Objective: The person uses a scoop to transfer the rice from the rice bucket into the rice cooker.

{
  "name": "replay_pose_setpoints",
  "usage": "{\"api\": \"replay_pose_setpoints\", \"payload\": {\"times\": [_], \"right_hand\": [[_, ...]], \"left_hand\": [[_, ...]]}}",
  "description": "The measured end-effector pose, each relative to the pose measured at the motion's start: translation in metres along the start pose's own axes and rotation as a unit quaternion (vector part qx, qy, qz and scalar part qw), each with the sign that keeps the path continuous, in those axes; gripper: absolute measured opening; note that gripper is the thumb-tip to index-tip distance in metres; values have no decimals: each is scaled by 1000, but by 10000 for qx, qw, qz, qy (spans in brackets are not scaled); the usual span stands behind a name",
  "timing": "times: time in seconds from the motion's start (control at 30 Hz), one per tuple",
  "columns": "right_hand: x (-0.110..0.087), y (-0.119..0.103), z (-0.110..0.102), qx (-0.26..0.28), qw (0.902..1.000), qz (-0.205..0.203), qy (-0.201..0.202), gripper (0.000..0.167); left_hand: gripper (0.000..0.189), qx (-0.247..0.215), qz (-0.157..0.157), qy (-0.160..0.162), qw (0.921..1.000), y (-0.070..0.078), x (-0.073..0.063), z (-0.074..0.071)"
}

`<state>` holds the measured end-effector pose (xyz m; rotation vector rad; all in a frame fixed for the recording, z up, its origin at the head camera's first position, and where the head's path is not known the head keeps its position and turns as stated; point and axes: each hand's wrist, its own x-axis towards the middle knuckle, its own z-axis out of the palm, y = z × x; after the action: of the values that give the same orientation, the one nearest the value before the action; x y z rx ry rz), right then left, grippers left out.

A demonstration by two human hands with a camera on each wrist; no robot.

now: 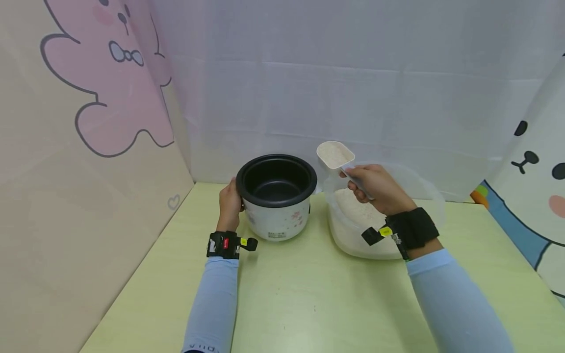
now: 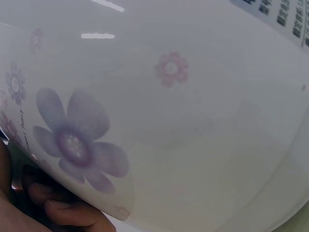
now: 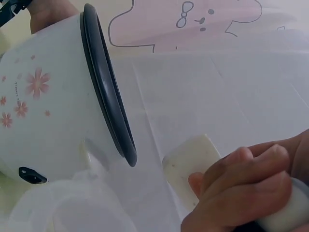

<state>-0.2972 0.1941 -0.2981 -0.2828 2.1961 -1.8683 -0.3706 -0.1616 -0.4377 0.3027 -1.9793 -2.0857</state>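
Note:
My left hand (image 1: pixel 229 205) grips the near-left side of a white rice cooker (image 1: pixel 277 219) printed with flowers. In the left wrist view its fingers (image 2: pixel 72 212) curl at a dark handle below the flowered wall. The cooker has no lid on, and its dark inner pot (image 1: pixel 277 189) shows bare inside. My right hand (image 1: pixel 380 190) holds a measuring scoop (image 1: pixel 335 155) by its handle, up in the air right of the cooker's rim. White rice fills the scoop's bowl. Below that hand stands a translucent tub (image 1: pixel 348 242) of rice (image 1: pixel 359 210).
Both things stand on a pale green table (image 1: pixel 282 299). A white curtain (image 1: pixel 353 98) hangs right behind them. A cartoon-printed panel (image 1: pixel 119 206) borders the left side, and another printed panel (image 1: pixel 534 196) the right.

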Motion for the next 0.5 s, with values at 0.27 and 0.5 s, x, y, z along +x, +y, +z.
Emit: {"api": "replay_pose_setpoints", "payload": {"times": [0.27,0.5], "right_hand": [[8,-5,18,38,10000,-61,-36,35],[17,-5,33,-35,9997,-230,38,38]], "left_hand": [[50,-41,23,0,10000,1,-1,0],[50,-40,56,7,10000,1,-1,0]]}}
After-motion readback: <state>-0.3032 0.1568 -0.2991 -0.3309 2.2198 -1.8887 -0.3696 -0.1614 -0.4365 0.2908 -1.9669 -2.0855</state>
